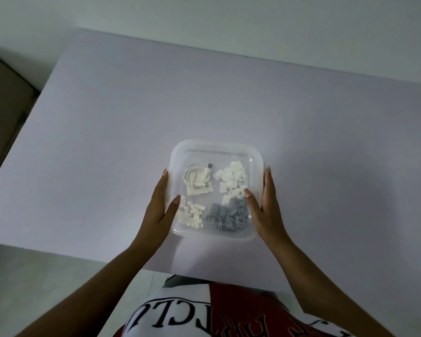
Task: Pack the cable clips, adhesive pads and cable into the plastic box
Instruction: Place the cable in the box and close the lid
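Both hands flank the plastic box (216, 190) on the pale table (326, 142): left hand (159, 207) and right hand (265, 205) flat against its sides, thumbs over the lid. Inside: coiled cable (196, 177) on adhesive pads (199, 189), white cable clips (232, 178), grey clips (225, 215).

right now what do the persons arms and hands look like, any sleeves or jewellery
Both forearms are bare, with no sleeves reaching them. The left hand and right hand show no gloves, rings, watch or bracelets. Fingernails look short and unpainted. The person wears a white and red top with black lettering.
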